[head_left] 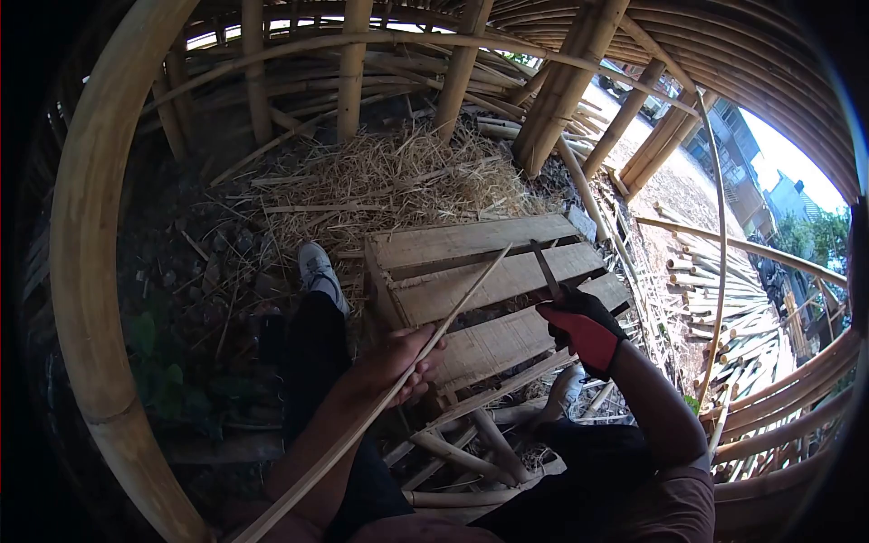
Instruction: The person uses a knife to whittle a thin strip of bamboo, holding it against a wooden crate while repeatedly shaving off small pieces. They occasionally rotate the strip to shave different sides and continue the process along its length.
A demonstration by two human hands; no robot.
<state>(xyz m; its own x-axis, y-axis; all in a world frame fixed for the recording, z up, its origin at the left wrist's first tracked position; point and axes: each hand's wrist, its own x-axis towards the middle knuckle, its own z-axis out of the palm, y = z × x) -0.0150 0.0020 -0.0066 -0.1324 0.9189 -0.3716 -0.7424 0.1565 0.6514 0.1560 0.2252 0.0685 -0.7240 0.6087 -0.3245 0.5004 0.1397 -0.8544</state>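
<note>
My bare left hand [409, 364] is closed around a long, thin bamboo strip [471, 291]. The strip runs from the bottom of the view, along my forearm, up over a slatted wooden crate [421, 244]. On my right hand [584, 328] is a red and black glove, its fingers wrapped round the handle of a knife [545, 270]. The blade points up and away from me, above the crate's slats. Strip and blade look apart, with a gap between them.
Bamboo posts [570, 86] and a thick curved pole [90, 226] frame the space. Straw and shavings [398, 181] lie beyond the crate. Cut bamboo poles [733, 317] are piled at the right. My shoe [319, 271] stands left of the crate.
</note>
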